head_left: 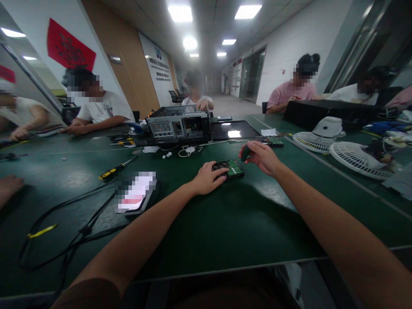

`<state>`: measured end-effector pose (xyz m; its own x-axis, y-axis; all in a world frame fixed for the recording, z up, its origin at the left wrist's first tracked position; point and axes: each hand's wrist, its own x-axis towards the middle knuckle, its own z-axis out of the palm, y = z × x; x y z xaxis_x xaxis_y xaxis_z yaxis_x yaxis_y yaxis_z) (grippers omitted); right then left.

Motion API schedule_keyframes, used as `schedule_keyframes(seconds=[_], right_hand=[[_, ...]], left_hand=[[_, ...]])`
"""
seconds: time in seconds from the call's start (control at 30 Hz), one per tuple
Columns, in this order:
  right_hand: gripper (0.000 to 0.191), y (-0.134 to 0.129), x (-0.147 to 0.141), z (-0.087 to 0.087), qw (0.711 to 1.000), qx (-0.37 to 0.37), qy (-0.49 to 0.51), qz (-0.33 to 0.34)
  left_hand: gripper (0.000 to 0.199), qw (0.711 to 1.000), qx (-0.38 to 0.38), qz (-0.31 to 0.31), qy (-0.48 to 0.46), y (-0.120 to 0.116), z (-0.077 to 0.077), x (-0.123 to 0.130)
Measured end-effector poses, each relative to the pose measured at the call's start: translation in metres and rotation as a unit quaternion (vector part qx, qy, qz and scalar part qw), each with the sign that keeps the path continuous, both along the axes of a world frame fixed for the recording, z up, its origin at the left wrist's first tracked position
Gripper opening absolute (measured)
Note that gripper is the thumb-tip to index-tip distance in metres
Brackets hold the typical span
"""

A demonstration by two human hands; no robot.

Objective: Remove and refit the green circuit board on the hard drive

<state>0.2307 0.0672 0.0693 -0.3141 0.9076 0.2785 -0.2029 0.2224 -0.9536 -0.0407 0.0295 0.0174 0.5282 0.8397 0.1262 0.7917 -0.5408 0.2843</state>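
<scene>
Closest in, the green desk [241,231] ran along the bottom of the frame, and in the lower left a black cable [85,230] looped across it, a yellow tie [43,231] on its outer strand! Just above, left of centre, lay a device with a lit screen [137,193], its display blurred out, and at the far left edge a co-worker's hand [11,189] poked in.

Then the centre of the frame, where the action was: the left hand [207,178] lay over a hard drive [236,168], fingers across its left part, holding it down on the desk, the green circuit board facing up. And the right hand [260,156], right of centre, was closed on a dark-handled screwdriver [246,152], its shaft pointing down at the drive's right end; whether the tip touched, you couldn't tell!

Out left, a yellow-and-black screwdriver [111,172] lay on its own, shaft towards the upper right. Over on the right, two white fan grilles [315,141] sat one beside the other. Further back, just above the right hand, lay a second circuit board [273,141], and beyond it, a flat black panel [234,130] caught the light. Left of that stood an open computer case [178,128], with a person [196,103] reaching over it from behind! More people in white and pink tops sat on both sides, a red poster [71,45] hung upper left, and square lights [180,13] glowed overhead.
</scene>
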Motion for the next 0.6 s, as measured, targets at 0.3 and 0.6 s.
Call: schedule_keyframes(seconds=[0.3,0.6], right_hand=[[0.045,0.026,0.021,-0.001,0.985,0.056,0.000,-0.166],[0.066,0.066,0.118,-0.030,0.783,0.064,-0.365,-0.500]], left_hand=[[0.050,1.000,0.007,0.003,-0.004,0.003,-0.004,0.000],[0.063,0.999,0.022,0.029,-0.018,-0.003,-0.002,0.003]])
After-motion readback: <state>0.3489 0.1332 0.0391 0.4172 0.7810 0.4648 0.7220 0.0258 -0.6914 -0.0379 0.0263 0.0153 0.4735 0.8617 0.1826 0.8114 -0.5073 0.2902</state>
